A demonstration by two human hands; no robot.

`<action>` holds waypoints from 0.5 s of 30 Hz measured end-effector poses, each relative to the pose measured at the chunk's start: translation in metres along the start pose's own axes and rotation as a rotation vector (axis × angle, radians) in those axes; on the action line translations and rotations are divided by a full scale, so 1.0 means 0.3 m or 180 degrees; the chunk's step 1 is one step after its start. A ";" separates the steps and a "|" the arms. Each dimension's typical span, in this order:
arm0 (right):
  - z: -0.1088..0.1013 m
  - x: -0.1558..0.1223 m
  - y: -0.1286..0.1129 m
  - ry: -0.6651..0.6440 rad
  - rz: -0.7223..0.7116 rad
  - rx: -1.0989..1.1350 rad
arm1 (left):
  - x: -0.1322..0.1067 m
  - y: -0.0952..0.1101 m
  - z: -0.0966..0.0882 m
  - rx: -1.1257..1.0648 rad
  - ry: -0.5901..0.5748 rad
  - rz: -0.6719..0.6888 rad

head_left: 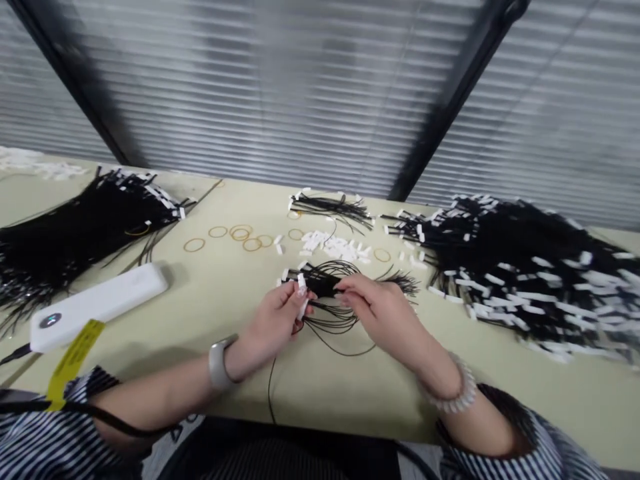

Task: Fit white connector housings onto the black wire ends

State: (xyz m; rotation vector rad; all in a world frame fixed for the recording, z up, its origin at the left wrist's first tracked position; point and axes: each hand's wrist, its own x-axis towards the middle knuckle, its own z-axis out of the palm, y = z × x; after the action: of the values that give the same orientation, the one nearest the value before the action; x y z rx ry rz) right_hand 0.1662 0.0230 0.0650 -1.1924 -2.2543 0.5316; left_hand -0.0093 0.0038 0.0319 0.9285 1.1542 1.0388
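Observation:
My left hand (279, 317) is closed around a small bundle of thin black cords (327, 293) with white tags, and a few white tag ends poke out between its fingers. Just right of it, my right hand (377, 308) pinches the same bundle at its middle. Loops of black cord hang from the bundle onto the pale green table (225, 300) below both hands. A watch sits on my left wrist and a bead bracelet on my right.
A large heap of tagged black cords (525, 260) lies at the right, another heap (75, 227) at the left. Loose white tags (337, 245) and several rubber bands (243, 235) lie ahead. A white power bank (100, 303) with a yellow label rests at the left.

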 end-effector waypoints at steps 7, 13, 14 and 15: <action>0.000 -0.006 0.036 0.0286 -0.0404 -0.0067 | 0.021 0.000 -0.008 0.0408 -0.0329 -0.0637; 0.020 -0.022 0.027 0.0385 -0.0277 -0.0134 | 0.037 -0.015 -0.014 0.0390 -0.0527 -0.1076; 0.029 -0.026 0.028 0.0433 -0.0222 -0.0241 | 0.036 -0.016 -0.014 0.0382 -0.0573 -0.1124; 0.038 -0.029 0.030 0.0432 -0.0166 -0.0346 | 0.035 -0.017 -0.014 0.0391 -0.0610 -0.1151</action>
State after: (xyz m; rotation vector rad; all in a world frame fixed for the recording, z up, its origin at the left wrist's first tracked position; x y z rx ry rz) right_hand 0.1690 0.0193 0.0487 -1.1818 -2.2150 0.3019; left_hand -0.0118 0.0128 0.0237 0.8548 1.1800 0.5804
